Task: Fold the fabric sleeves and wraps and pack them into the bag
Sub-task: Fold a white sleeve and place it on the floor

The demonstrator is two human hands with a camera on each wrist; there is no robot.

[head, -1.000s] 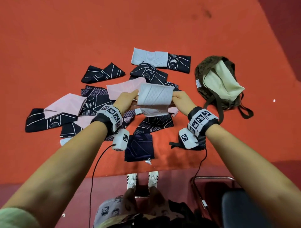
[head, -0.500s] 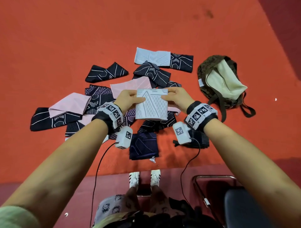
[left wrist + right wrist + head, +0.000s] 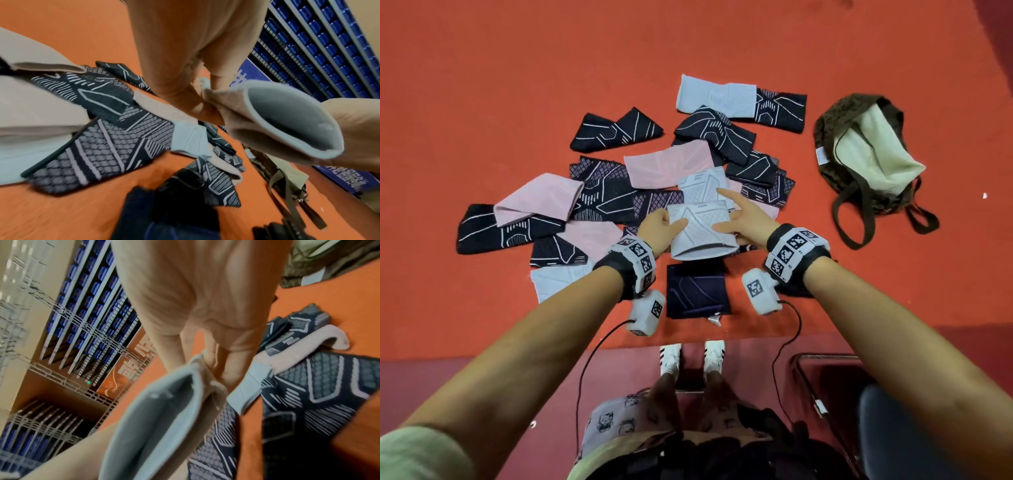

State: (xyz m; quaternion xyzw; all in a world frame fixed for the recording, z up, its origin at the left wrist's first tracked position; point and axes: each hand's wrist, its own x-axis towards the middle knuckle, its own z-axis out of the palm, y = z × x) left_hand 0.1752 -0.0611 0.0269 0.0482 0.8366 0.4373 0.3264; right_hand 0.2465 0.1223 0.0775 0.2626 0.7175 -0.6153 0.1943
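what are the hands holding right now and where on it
Both hands hold one folded light grey sleeve above the pile: the left hand pinches its left edge, and the right hand holds its right edge, index finger extended.

Wrists: we wear black bands point(image 3: 631, 263) with white coded tags.
Cameras: white boxes point(image 3: 759, 291), black cables.
Feet: white shoes point(image 3: 670, 358).

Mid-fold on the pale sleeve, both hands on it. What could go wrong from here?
1. The pale sleeve is held only at its edges by the left hand and right hand; its near end gapes open, so the fold may spring apart on release.
2. It hangs right above the loose pile; setting it down there could snag or drag another piece.
3. The bag lies slumped off to the right, its mouth only partly open, so packing one-handed may undo the fold.
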